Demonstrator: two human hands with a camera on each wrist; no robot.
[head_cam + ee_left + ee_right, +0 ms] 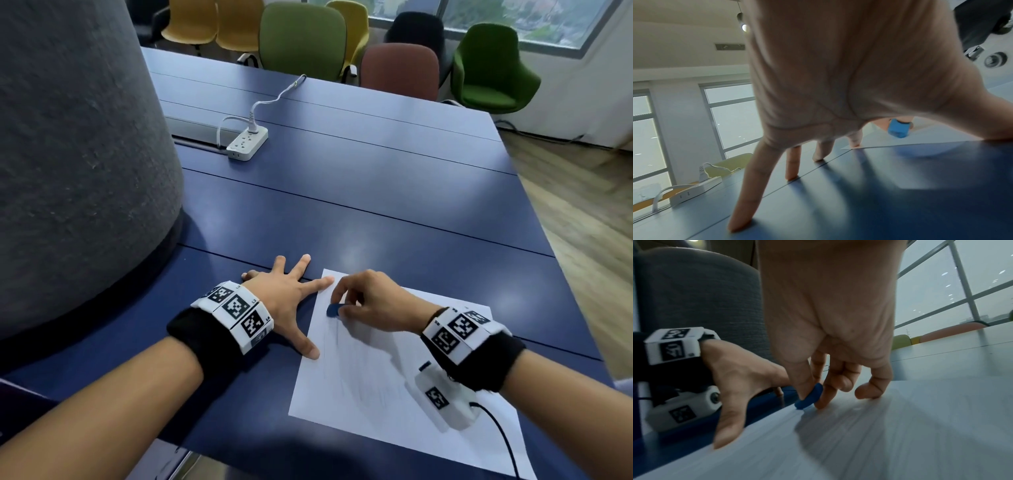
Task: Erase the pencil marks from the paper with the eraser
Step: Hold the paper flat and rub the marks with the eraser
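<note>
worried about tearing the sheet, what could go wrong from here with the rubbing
1. The left hand pins the paper only at its left edge with thumb and one fingertip, so the rest may slide or wrinkle.
2. The right hand pinches the small blue eraser at its fingertips; it might slip out.
3. The eraser works near the sheet's edge, which could fold.
</note>
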